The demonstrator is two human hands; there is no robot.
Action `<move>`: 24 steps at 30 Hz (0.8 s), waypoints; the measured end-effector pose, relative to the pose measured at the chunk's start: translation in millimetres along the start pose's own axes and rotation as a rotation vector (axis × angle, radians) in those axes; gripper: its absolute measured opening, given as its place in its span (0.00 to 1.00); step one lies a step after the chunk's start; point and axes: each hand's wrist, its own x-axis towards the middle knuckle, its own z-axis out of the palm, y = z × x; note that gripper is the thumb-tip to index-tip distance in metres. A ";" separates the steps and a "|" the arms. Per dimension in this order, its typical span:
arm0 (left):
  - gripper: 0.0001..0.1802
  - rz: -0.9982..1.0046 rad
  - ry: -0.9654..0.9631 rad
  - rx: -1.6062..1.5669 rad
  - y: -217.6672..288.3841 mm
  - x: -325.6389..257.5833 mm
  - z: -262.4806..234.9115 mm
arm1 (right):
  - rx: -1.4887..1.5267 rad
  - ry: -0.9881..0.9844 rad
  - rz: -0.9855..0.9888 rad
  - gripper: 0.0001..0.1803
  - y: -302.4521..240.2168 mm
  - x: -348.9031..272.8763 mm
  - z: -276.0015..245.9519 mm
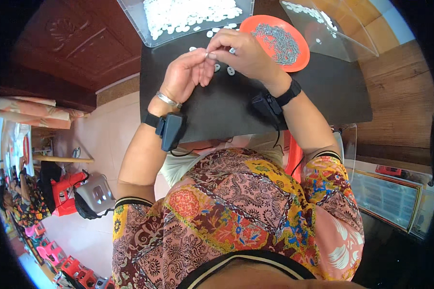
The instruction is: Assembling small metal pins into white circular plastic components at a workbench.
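Observation:
Above the far part of the dark table my two hands meet fingertip to fingertip. My left hand [188, 72] is closed in a pinch of thumb and forefinger, its other fingers curled. My right hand [243, 53] pinches at the same spot from the other side. Whatever is between the fingertips is too small and covered to name. Just below the hands lie small white oval plastic pieces with holes, one of them here [231, 71]. Right beside my right hand is an orange-red plate [302, 45] heaped with small grey metal screws [280, 47].
A clear plastic bin [135, 21] full of white pieces stands at the far left of the table [217, 106]. Another clear container [357, 41] with white pieces is at the far right. A thin cable [277, 137] hangs from the right wrist device. Another person [29, 202] sits at far left.

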 end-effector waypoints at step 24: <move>0.07 0.158 0.184 0.517 -7.8 1.3 3.4 | 0.127 0.045 0.354 0.07 -1.8 -11.1 8.4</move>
